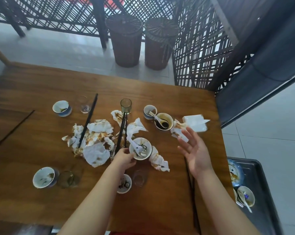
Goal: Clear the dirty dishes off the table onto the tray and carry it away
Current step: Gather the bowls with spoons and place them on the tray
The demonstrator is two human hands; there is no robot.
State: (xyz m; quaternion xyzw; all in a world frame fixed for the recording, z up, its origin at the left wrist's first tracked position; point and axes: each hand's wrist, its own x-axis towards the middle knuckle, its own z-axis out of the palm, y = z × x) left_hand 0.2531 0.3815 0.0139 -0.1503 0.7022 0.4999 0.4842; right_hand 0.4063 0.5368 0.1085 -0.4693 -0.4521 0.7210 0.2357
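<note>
Left hand (124,158) gripped the near rim of a small bowl (140,148), probably brittle and greasy; right hand (195,150) hovered, fingers (191,135) spread.

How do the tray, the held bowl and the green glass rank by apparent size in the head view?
1. tray, though cut off by the frame
2. held bowl
3. green glass, farther off, so true size unsure
</note>
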